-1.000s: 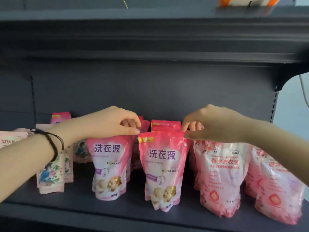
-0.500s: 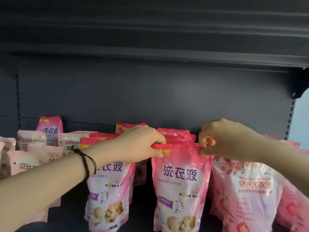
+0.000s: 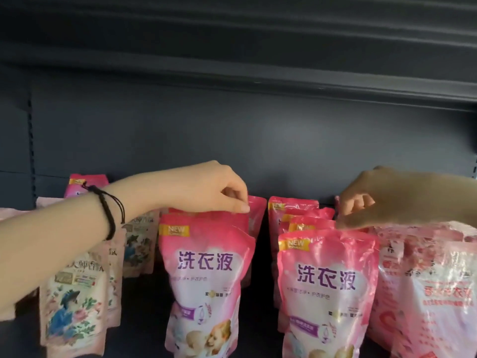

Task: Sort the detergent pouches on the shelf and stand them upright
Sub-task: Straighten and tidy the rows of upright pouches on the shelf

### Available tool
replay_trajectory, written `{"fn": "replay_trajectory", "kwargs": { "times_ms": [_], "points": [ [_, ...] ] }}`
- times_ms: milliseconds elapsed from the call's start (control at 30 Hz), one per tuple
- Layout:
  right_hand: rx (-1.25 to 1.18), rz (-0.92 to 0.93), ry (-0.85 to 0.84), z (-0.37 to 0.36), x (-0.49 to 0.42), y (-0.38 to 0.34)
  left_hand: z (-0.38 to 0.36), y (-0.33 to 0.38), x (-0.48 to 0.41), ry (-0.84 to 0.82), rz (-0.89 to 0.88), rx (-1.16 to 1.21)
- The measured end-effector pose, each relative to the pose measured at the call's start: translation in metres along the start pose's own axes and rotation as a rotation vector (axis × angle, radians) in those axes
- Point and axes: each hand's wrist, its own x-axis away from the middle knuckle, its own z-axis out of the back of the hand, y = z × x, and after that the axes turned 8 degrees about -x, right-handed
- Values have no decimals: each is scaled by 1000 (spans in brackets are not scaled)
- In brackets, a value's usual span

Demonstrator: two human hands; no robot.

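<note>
Dark grey metal shelf (image 3: 144,308), matching back panel (image 3: 232,138), lip of the upper shelf (image 3: 232,55) overhead. Left hand (image 3: 214,192), black cord (image 3: 109,213) on the wrist, reaches in. Thumb and forefinger pinch the top seam of the second pouch (image 3: 206,219) in the left pink row. Probably gripped there because the seam is the stiff part and lets a floppy bag be tugged straight. The front pouch (image 3: 206,280) of that row stands upright directly below this hand.

Right hand (image 3: 366,200) is shadowed and blurred, fingers curled, thumb lying along the pouch tops at the back of the right pink row (image 3: 327,293). Can't tell if it actually pinches one. Hands well apart, one per row, with a dark gap of shelf between them; looks like both rows are being squared up together.

Floral pouches (image 3: 74,301) sit under the left forearm and pale pink pouches (image 3: 426,293) under the right wrist. Kinds look grouped already, most standing. Remaining work seems to be straightening; soft bags may slump once released.
</note>
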Motion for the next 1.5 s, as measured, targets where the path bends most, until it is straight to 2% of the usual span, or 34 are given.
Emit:
{"fn": "replay_trajectory", "kwargs": {
  "times_ms": [100,300,533,667,1033,1400,1500],
  "points": [
    [-11,-6,4,9,-33,-18,13,-33,-6,-48,24,-84],
    [155,-49,-64,9,-108,-44,15,-80,-43,-105,34,-361],
    [184,-63,-220,-27,-185,-41,-31,-113,-86,-133,39,-287],
    [180,-57,-275,-40,-206,-41,-46,-115,-98,-78,4,-371],
    [129,-9,-125,-33,-231,-54,-27,-144,-75,-174,57,-359],
    [28,-21,-78,-15,-232,-59,-11,-154,-68,8,67,-412],
    [29,5,-122,-23,-232,-60,-18,-154,-66,-37,81,-363]
  ]
}}
